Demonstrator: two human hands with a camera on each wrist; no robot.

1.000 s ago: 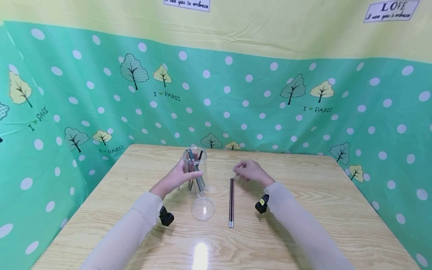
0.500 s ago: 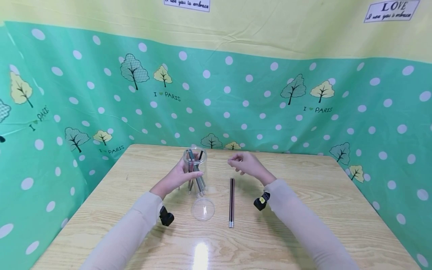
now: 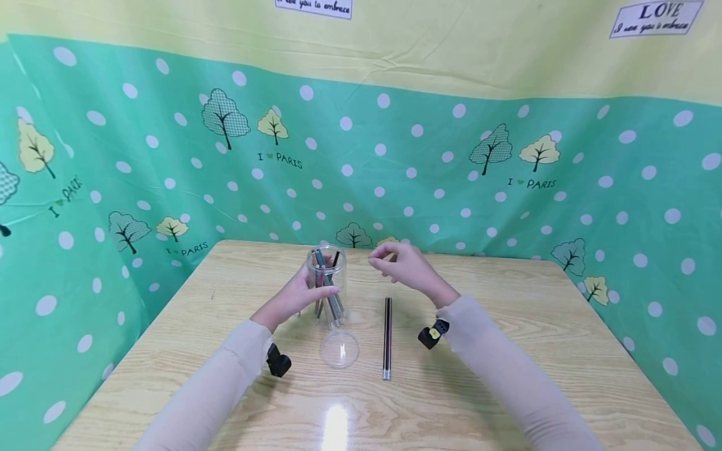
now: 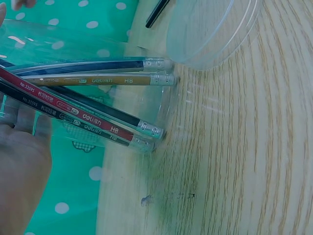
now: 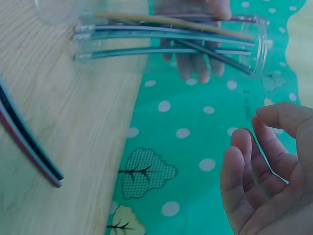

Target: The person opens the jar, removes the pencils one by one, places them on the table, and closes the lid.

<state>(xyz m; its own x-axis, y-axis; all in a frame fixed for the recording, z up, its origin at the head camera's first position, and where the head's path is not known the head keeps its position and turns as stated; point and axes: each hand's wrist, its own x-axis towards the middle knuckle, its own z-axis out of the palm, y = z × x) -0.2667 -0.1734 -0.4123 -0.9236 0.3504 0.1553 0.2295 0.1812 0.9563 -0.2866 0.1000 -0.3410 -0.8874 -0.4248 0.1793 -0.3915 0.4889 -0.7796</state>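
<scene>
And here's the left hand [image 3: 297, 297], wrapped round a clear jar [image 3: 342, 279] that stands upright on the desk [image 3: 479, 382], its thumb along the near wall. Inside, a bunch of pencils [image 4: 78, 110] leans at different angles, silver ends at the bottom; the left wrist view picks out red, tan, blue and black ones, with "HB" readable on some. Over on the other side, the right hand [image 3: 405, 267] hangs above the desk to the right of the jar, well apart from the left, fingers loosely bent and holding nothing. Just in front of the jar, a clear round lid [image 3: 339, 349] lies flat. Right of that, two dark loose pencils [image 3: 386, 338] lie side by side, silver ends toward the person. Behind it all, a green dotted curtain [image 3: 361, 188].
</scene>
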